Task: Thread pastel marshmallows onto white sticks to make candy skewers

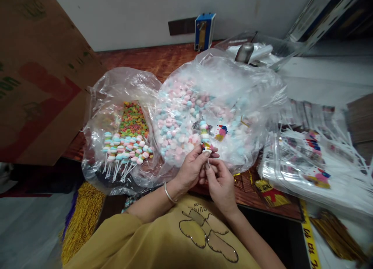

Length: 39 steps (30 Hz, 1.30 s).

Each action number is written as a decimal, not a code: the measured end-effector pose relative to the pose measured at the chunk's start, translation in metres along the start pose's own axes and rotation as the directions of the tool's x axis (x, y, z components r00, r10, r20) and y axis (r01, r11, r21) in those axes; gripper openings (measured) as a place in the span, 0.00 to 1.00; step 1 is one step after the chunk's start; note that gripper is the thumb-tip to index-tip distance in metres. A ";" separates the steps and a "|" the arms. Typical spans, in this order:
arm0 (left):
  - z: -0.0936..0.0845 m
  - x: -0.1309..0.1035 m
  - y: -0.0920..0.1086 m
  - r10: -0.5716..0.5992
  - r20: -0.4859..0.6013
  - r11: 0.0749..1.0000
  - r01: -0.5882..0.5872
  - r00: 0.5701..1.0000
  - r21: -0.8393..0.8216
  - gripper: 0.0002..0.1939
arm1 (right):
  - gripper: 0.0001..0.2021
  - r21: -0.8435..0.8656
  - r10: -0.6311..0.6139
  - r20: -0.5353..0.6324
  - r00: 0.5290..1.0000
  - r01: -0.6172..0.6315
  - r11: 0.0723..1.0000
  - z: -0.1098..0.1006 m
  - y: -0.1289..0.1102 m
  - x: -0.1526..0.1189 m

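Observation:
My left hand (190, 166), with a bangle on the wrist, is closed around the lower end of a marshmallow skewer (204, 133). The skewer stands upright, with pale blue, white and yellow-green pieces and a colourful printed wrapper at its base. Just below, my right hand (220, 181) pinches with thumb and fingers near the skewer's stick; what lies between those fingertips is too small to make out. Behind both hands spreads a big clear bag of pink, blue and white marshmallows (170, 131). A printed wrapper (220, 132) lies on it.
Several finished marshmallow skewers (125, 150) and gummy rings (134, 119) lie on a plastic bag at left. Stacked printed bags (311, 172) sit at right. A cardboard box (37, 75) stands at far left. Gold ties (239, 179) lie by the table's front edge.

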<state>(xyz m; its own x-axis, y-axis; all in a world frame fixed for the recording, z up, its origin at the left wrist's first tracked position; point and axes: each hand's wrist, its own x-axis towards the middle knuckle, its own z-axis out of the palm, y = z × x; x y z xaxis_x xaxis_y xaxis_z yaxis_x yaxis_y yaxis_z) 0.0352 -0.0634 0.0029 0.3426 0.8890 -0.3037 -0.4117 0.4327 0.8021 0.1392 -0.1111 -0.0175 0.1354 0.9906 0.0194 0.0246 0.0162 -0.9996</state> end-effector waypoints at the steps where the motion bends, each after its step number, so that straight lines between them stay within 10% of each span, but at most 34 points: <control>1: 0.000 -0.001 0.001 -0.006 0.009 1.000 0.006 1.000 0.011 0.23 | 0.10 0.049 0.020 0.016 1.000 -0.021 0.999 0.002 0.001 0.000; 5: 0.000 -0.002 0.002 0.000 -0.008 0.997 0.001 1.000 0.074 0.21 | 0.10 0.155 0.064 0.122 0.990 -0.083 0.984 0.003 0.003 -0.001; 8: -0.001 0.003 0.001 0.111 -0.096 0.986 -0.097 0.989 0.139 0.18 | 0.12 -0.157 -0.074 0.080 0.994 0.086 0.984 -0.005 0.003 0.004; 14: -0.002 0.008 -0.003 0.142 -0.066 0.987 -0.136 0.988 0.086 0.23 | 0.08 -0.743 -0.621 0.050 0.782 0.444 0.500 -0.025 -0.003 0.025; 18: 0.000 0.001 0.004 0.053 -0.006 0.999 -0.053 0.999 -0.012 0.23 | 0.07 -0.794 -0.705 0.181 0.686 0.525 0.307 -0.029 -0.006 0.034; 25: 0.003 0.001 0.002 0.062 -0.077 0.998 -0.064 0.995 -0.024 0.29 | 0.03 -0.835 -0.709 0.247 0.661 0.516 0.190 -0.031 -0.003 0.037; 32: 0.006 0.008 -0.007 0.130 -0.187 0.988 -0.144 0.974 -0.063 0.29 | 0.06 -0.780 -0.673 0.315 0.669 0.587 0.218 -0.031 0.000 0.041; 39: 0.012 0.016 0.002 0.142 -0.293 0.936 -0.224 0.945 -0.270 0.20 | 0.10 -0.544 -0.343 0.031 0.939 0.304 0.782 -0.009 0.001 0.015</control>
<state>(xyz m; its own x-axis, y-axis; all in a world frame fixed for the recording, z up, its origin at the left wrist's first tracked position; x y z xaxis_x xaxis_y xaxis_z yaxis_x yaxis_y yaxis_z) 0.0499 -0.0499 0.0053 0.0179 0.9459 -0.3240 -0.6905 0.2461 0.6802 0.1506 -0.0978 -0.0180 0.0875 0.9286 0.3607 0.5994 0.2401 -0.7636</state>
